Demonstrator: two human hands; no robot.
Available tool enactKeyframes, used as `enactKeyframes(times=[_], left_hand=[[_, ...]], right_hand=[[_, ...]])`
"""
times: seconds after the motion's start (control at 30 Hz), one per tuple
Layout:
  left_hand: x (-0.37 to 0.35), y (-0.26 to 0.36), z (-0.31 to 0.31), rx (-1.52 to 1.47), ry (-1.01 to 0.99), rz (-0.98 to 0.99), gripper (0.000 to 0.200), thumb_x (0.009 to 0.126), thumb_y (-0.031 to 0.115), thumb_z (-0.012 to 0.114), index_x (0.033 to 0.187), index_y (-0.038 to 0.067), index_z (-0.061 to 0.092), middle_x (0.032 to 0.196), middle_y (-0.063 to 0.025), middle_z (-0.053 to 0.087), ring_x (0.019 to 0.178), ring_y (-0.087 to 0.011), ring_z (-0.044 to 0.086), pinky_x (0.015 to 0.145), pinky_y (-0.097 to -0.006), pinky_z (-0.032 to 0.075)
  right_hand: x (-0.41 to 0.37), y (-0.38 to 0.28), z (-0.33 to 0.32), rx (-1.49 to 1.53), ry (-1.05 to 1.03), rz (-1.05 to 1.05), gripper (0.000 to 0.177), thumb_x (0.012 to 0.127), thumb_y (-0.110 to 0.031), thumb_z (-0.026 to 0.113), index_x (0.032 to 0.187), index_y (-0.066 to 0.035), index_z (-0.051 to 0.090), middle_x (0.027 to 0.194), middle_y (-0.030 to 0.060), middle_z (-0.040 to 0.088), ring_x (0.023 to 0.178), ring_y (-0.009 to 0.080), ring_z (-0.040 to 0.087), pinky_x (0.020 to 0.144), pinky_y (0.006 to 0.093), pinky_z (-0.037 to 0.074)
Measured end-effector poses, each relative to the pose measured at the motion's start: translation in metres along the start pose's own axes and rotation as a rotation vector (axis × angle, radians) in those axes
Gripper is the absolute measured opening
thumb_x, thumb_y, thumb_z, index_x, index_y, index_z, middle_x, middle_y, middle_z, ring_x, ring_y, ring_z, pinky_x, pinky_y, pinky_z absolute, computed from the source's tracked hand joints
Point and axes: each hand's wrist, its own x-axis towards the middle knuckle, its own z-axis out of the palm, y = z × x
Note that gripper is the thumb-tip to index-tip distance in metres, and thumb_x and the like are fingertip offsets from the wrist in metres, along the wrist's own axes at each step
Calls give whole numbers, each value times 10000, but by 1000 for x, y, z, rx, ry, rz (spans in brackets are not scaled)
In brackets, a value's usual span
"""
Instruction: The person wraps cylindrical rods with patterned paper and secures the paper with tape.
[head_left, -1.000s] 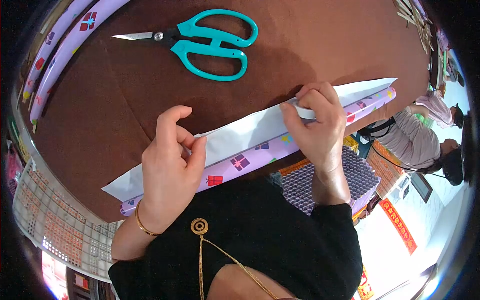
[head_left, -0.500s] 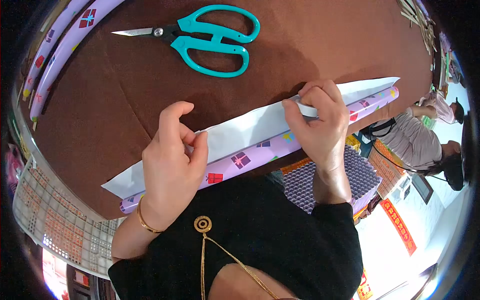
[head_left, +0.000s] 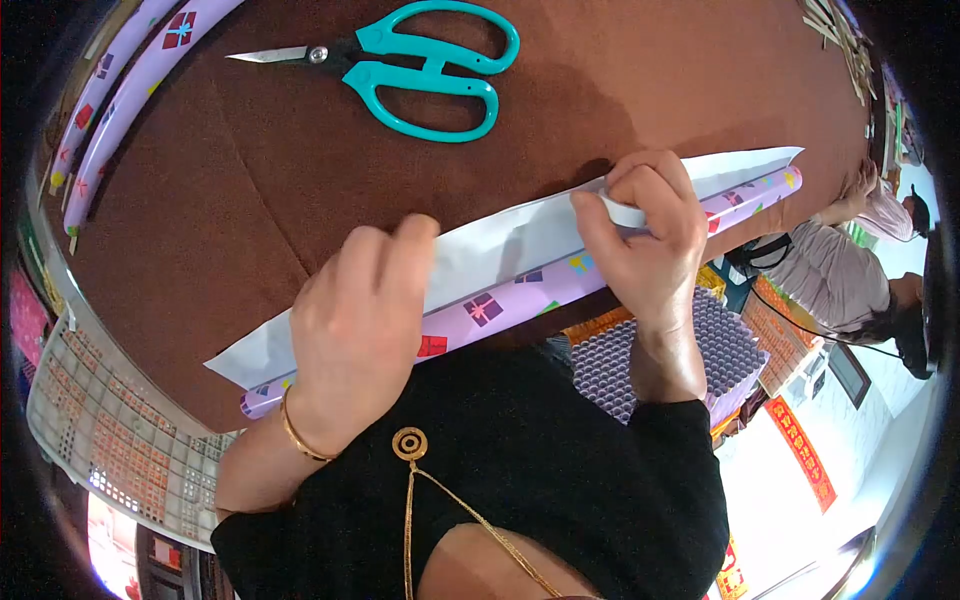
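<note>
A partly rolled sheet of wrapping paper (head_left: 520,300), lilac with printed gift boxes, lies slantwise in front of me. Its white underside (head_left: 500,245) faces up along the far edge. My left hand (head_left: 355,320) rests over the left half of the sheet, fingers bent downward; motion blurs them, and the thumb and fingertips are hidden. At the right half, my right hand (head_left: 650,230) is closed round a white roll of tape (head_left: 625,213) above the paper. Beyond the sheet lie scissors (head_left: 430,70) with teal handles, blades pointing left.
Finished-looking lilac rolls (head_left: 130,120) lie at the upper left of the brown tablecloth (head_left: 250,180). Thin sticks (head_left: 838,40) sit at the far right edge. A white plastic crate (head_left: 120,430) stands lower left, stacked tubes (head_left: 715,345) lower right. Another person (head_left: 830,270) is at the right.
My left hand has turned over and its raised index finger has come down over the paper. My right hand keeps the tape in nearly the same place.
</note>
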Motion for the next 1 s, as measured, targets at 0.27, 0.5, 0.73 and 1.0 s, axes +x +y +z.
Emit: enactKeyframes(times=[0.27,0.5,0.73,1.0], left_hand=[[4,4,6,145,-41,331,267,762,223,694,970,67,633,997,-45,570,813,-175,544,648,-284,480],[0,18,4,-174,-205,238,557,675,362,812,1105,59,627,1163,-93,551,1075,-288,549,873,-424,480],[-19,14,0,-69,-74,239,319,726,161,733,1013,43,662,1180,-77,582,1009,-205,569,786,-334,478],[-11,20,5,-124,-144,331,542,668,218,783,1144,12,627,1327,-144,554,1178,-300,550,973,-437,455]], right_hand=[[-7,8,-7,310,24,-343,305,632,-79,819,664,-67,516,862,108,612,772,271,601,663,363,496],[-6,6,-5,279,25,-346,320,625,-107,827,663,-72,511,871,111,620,777,282,605,665,376,499],[-5,-3,0,303,0,-484,330,673,-160,811,664,-56,497,860,137,605,771,285,608,654,375,501],[-1,3,-1,365,-20,-516,323,666,-149,811,688,-54,503,873,136,605,779,308,608,674,404,511]])
